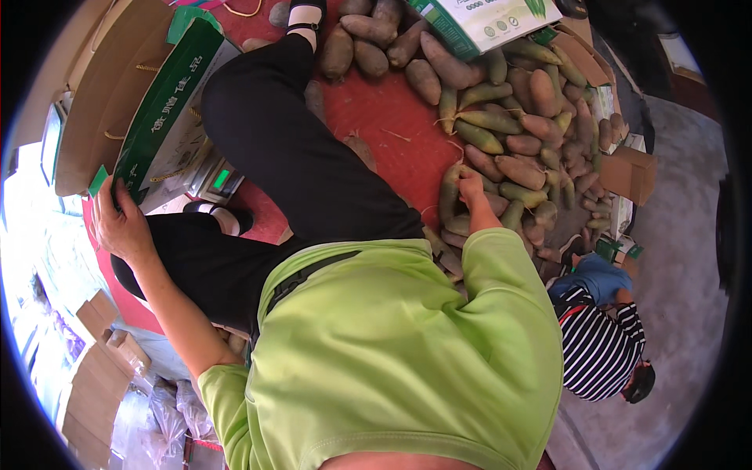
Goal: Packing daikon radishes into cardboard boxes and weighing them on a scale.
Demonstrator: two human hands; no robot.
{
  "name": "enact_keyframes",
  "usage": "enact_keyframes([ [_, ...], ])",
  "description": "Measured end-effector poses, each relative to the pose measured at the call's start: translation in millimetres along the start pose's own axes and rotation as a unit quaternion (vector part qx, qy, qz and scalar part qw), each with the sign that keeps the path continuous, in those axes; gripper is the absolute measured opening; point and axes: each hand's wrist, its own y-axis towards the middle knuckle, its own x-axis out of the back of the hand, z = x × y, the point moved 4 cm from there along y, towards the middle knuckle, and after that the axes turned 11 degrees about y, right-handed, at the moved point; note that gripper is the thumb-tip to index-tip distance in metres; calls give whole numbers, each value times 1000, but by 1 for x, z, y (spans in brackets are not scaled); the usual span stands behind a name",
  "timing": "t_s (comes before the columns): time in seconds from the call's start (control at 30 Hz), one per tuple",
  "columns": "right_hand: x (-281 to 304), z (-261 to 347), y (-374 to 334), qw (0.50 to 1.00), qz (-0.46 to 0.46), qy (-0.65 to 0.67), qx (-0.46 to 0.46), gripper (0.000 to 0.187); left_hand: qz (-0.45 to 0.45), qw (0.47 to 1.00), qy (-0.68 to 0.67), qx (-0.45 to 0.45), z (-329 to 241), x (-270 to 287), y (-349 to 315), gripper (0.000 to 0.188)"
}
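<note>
My left hand (125, 227) is at the near corner of an upright green and white carton (160, 129) with rope handles, its fingers and thumb closed on the edge. On my right, my right hand (472, 188) reaches down into a big pile of long radishes, some green, some coated in brown soil. Its fingers are closed at the upper end of a green radish (450, 192) at the pile's left edge. Beside the carton, partly hidden, sits a scale (213, 182) with a lit green display.
Red cloth (384, 133) lies under the radishes. Another green and white box (489, 22) stands at the far side of the pile. A brown cardboard box (628, 174) is at the right. A person in a striped top (599, 345) crouches there. Plastic bags (168, 419) lie lower left.
</note>
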Motion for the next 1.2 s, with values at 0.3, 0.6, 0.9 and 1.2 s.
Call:
enact_keyframes([
  [0.3, -21, -34, 21, 997, -71, -6, -6, 71, -9, 1000, -9, -7, -5, -2, 0, 13],
  [0.6, -72, 8, 8, 994, -34, -90, 52, 78, -7, 999, 35, -1, 8, 6, -4, 14],
  [0.9, -126, 42, -3, 960, 76, -242, 122, 33, -6, 1000, 21, 9, 7, 11, -5, 15],
  [1.2, -99, 23, 3, 992, 106, -16, 72, 35, -23, 1000, 2, 4, -6, 12, 3, 9],
])
